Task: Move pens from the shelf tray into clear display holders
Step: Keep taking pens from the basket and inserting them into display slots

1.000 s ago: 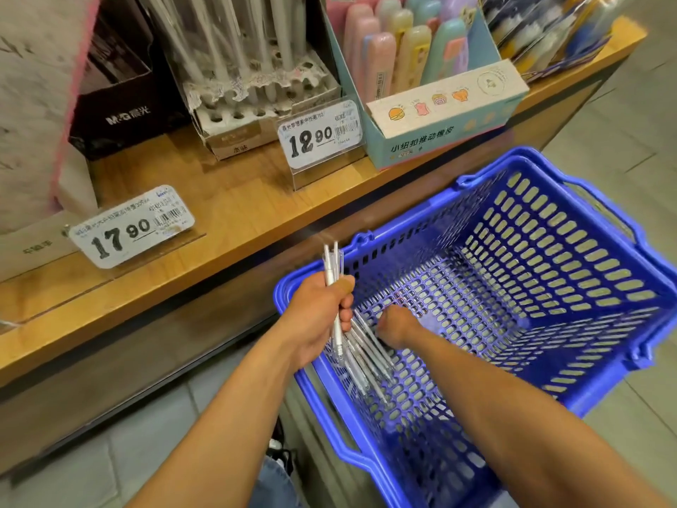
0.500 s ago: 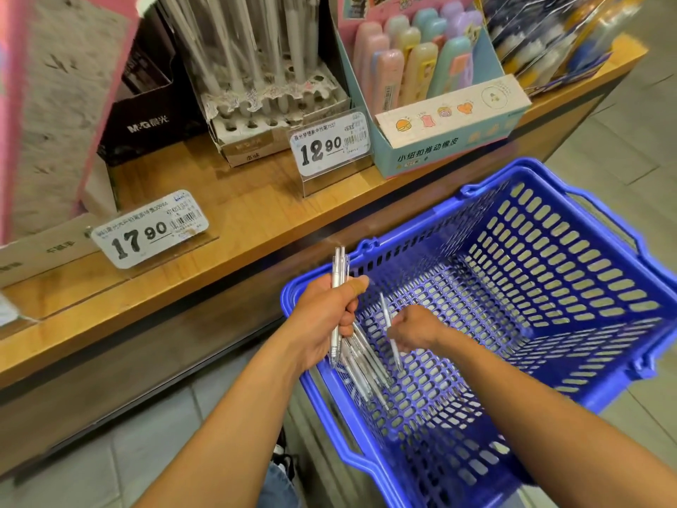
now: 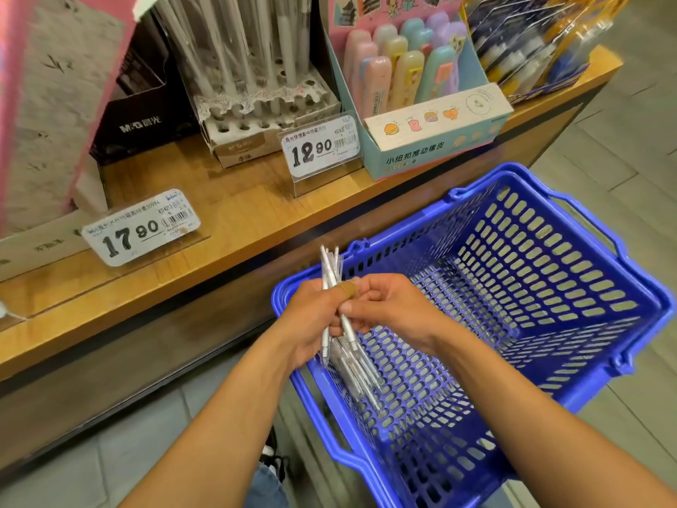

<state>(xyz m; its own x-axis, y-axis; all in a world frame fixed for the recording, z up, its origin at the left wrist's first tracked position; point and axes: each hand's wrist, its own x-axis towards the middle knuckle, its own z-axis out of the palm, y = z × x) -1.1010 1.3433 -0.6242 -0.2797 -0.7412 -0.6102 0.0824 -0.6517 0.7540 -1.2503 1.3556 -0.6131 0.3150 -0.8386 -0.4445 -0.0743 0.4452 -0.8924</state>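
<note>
Left hand (image 3: pixel 311 317) grips a bundle of pens (image 3: pixel 331 273) upright over the near-left corner of the blue basket (image 3: pixel 571 397), fingers curled round the barrels. Right hand (image 3: pixel 388 309), touching the left at its 3 o'clock, pinches one pen (image 3: pixel 348 330) of the bundle between thumb and fingers. At 12 o'clock on the wooden shelf (image 3: pixel 238 207) stands a pen display (image 3: pixel 263 104) with price tags (image 3: pixel 322 148) in front.
</note>
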